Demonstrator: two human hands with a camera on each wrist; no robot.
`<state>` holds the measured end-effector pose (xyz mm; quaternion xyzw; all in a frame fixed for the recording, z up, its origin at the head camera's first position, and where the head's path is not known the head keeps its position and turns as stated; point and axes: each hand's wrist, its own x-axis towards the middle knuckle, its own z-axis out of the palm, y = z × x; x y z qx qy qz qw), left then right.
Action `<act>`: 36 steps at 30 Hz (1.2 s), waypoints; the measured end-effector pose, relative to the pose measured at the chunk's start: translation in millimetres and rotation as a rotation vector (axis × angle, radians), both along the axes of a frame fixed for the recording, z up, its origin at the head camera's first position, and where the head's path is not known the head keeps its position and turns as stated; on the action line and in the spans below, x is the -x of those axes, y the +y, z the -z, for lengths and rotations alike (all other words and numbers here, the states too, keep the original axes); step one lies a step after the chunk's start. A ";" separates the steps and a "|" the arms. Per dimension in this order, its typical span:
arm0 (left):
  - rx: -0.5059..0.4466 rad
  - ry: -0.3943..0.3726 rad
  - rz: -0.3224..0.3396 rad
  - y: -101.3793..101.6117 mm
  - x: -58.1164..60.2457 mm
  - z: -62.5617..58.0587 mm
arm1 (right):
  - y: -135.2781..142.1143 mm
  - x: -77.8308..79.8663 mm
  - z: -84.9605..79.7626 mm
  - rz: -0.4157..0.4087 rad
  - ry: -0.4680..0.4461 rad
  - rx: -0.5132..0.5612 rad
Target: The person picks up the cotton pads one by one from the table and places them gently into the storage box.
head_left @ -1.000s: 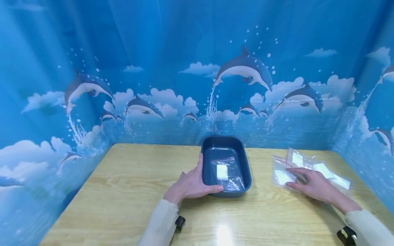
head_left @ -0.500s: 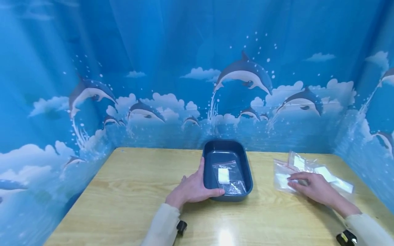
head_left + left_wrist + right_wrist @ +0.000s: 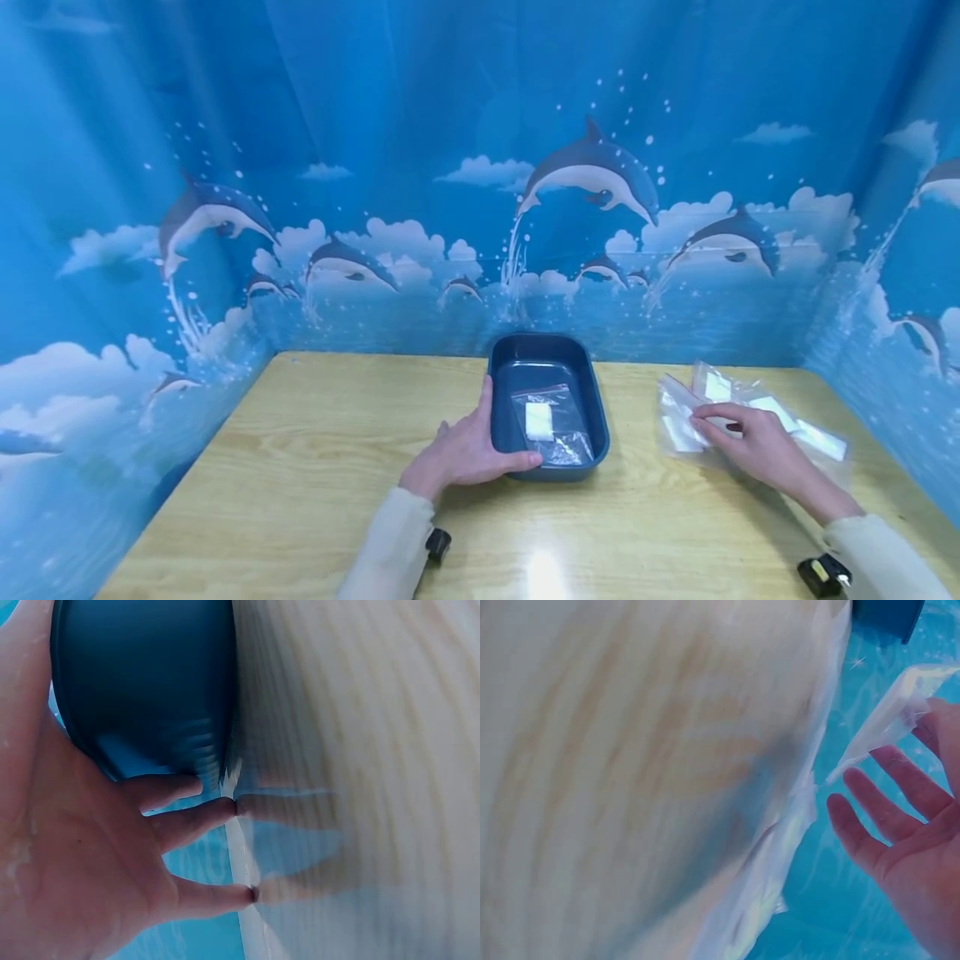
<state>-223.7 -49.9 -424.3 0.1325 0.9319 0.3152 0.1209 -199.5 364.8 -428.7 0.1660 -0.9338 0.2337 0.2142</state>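
Observation:
My left hand [image 3: 468, 450] rests against the near left corner of a dark blue rectangular tray [image 3: 542, 375], thumb over the near rim. In the left wrist view its fingers [image 3: 195, 825] are straight and spread, some tips touching the tabletop. Inside the tray lies a clear zip bag [image 3: 538, 421] with a white square piece in it. To the right, my right hand [image 3: 765, 446] pinches another clear zip bag [image 3: 681, 429] between thumb and index finger. That bag [image 3: 889, 716] is lifted and tilted in the right wrist view; the other fingers stay loosely extended.
Several more clear bags [image 3: 772, 408] with white pieces lie overlapping behind and right of the right hand. The wooden table [image 3: 360, 417] meets a blue dolphin-print curtain [image 3: 405, 167] at its back and sides.
My right hand has closed its pinch on the front bag and raised its edge, so the bag tilts up from the table. The left hand and tray stay put.

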 end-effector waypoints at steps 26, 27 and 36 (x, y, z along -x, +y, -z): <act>-0.004 0.024 0.040 1.2 0.0 -2.9 | -56.3 0.8 -21.8 -0.098 0.083 0.205; -0.005 0.025 0.040 1.1 -0.1 -2.9 | -57.6 1.8 -22.5 -0.099 0.088 0.199; -0.007 0.027 0.027 3.3 -0.9 -1.6 | -77.1 11.0 -34.2 -0.164 0.130 0.157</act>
